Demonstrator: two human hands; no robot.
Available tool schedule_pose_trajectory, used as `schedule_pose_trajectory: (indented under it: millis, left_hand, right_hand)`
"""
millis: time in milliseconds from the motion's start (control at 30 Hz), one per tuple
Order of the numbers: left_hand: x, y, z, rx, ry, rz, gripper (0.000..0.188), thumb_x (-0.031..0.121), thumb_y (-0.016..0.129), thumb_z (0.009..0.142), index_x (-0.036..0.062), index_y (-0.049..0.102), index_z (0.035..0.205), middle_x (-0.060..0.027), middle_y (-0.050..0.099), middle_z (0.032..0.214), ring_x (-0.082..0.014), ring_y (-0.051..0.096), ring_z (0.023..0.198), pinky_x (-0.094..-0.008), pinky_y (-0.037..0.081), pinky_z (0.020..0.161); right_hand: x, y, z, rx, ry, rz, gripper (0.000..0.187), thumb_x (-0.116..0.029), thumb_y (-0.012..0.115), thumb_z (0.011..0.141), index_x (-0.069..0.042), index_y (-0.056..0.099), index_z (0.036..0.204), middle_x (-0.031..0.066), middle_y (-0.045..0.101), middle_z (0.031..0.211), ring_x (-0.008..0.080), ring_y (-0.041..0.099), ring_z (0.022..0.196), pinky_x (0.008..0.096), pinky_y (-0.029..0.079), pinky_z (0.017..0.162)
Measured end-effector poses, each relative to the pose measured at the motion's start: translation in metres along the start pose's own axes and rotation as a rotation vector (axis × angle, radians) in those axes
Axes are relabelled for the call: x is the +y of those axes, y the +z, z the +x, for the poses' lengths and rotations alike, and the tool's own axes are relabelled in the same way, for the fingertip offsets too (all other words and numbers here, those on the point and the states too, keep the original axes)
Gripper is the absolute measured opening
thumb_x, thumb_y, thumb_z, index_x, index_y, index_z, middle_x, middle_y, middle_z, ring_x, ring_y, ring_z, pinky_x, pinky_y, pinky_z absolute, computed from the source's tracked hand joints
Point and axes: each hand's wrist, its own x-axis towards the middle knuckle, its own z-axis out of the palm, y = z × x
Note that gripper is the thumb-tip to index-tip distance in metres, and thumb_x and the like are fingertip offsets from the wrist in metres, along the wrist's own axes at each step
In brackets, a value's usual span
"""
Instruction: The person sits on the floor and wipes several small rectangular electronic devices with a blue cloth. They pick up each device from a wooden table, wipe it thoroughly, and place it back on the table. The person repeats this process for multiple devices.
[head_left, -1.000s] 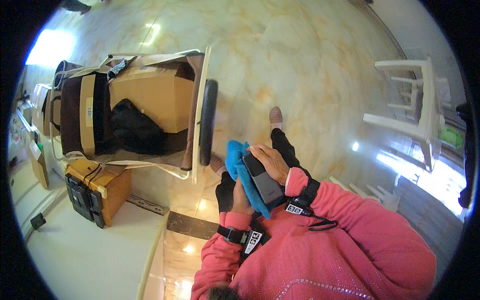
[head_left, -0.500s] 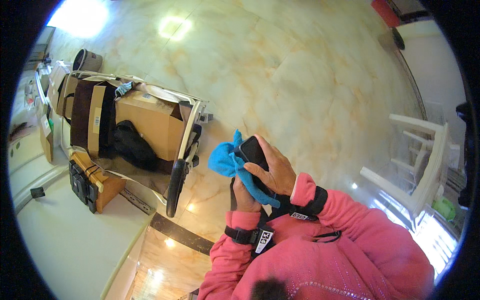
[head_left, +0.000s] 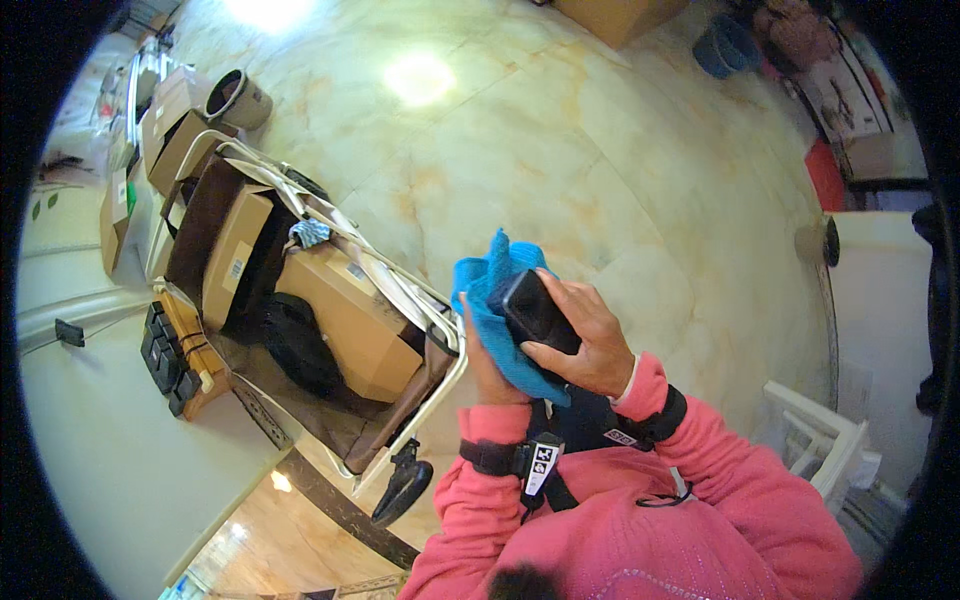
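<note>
Left grip cupped, right grip curled

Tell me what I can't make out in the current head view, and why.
All in the head view:
- Left hand: most fingers hidden behind the blue cloth.
- Black rectangular object: underside hidden by the cloth and right hand.
- Cardboard box on the far floor: cut off by the top edge.

You've got two hands: one left hand, one right hand. Two wrist straps. One black device, one blue cloth. One cart; inside, two cardboard boxes, one black bundle, one striped cloth. One blue bucket, one grey bin. Stacked boxes behind the cart overlap, count unclear.
</note>
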Motion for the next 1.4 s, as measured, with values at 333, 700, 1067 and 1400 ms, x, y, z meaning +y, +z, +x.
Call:
schedule_pose_trajectory:
  millis: [333,700,1067,1400]
  left_hand:
    - [0.048,-0.019,0.099,0.106,0.341,0.136,0.046,0.033,0.040,0.097,0.0067,0.043,0.134,-0.0107,0.053,0.126,-0.0210,0.054,0.108,-0.0362,0.046,0.094]
    - [0.046,0.009,0.194,0.066,0.379,0.183,0.057,0.039,0.036,0.099,0.0109,0.022,0.146,-0.0093,0.029,0.148,-0.0238,0.030,0.135,-0.0401,0.022,0.113]
    - [0.171,-0.031,0.271,0.322,0.604,0.210,0.050,0.030,0.037,0.100,0.0107,0.025,0.145,-0.0080,0.031,0.147,-0.0231,0.032,0.133,-0.0392,0.022,0.113]
    - [0.349,-0.002,0.353,0.314,0.516,0.103,0.050,0.031,0.036,0.100,0.0109,0.025,0.145,-0.0082,0.032,0.147,-0.0233,0.033,0.133,-0.0394,0.023,0.113]
  right_hand:
    - [0.006,0.026,0.163,-0.206,-0.319,0.142,0.073,-0.030,0.074,0.070,0.001,0.047,0.130,0.0178,0.058,0.117,0.0355,0.051,0.109,0.0418,0.040,0.096]
    - [0.039,0.003,0.345,-0.630,-0.533,0.240,0.069,-0.036,0.073,0.070,-0.001,0.053,0.125,0.0197,0.060,0.112,0.0355,0.053,0.111,0.0427,0.041,0.094]
    - [-0.032,0.051,0.505,-0.784,-0.727,0.303,0.075,-0.033,0.073,0.073,-0.004,0.042,0.135,0.0155,0.059,0.113,0.0328,0.056,0.099,0.0434,0.041,0.090]
    - [-0.128,0.151,0.674,-0.909,-0.785,0.078,0.087,-0.040,0.075,0.069,-0.004,0.037,0.138,0.0127,0.057,0.113,0.0300,0.053,0.096,0.0410,0.040,0.085]
